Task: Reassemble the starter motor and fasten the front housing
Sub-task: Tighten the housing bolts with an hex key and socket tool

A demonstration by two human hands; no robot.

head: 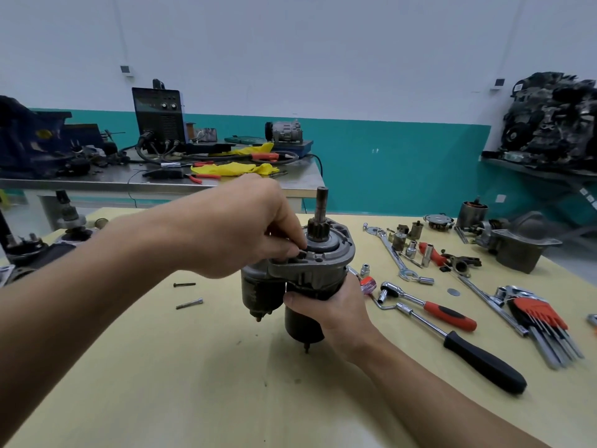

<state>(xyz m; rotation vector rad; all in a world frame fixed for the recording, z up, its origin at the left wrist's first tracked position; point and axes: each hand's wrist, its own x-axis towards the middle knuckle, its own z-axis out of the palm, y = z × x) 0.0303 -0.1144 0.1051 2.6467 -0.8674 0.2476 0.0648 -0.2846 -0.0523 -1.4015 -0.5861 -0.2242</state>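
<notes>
Yellow bench top (226, 367) under the job. I keep the starter motor (258, 292) upright, pinion shaft up, so the front housing (326, 253) seats by its own weight. My right hand (332, 305) wraps the motor body to steady it. My left hand (239, 231) has its fingers curled, pinching the housing flange; I can't tell if there's a bolt under them. Two loose bolts (189, 303) lie just left, within reach.

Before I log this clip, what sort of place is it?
Probably an auto repair workshop: a starter motor, a ratchet and hex key set on the workbench, a welding machine and engine behind.
</notes>
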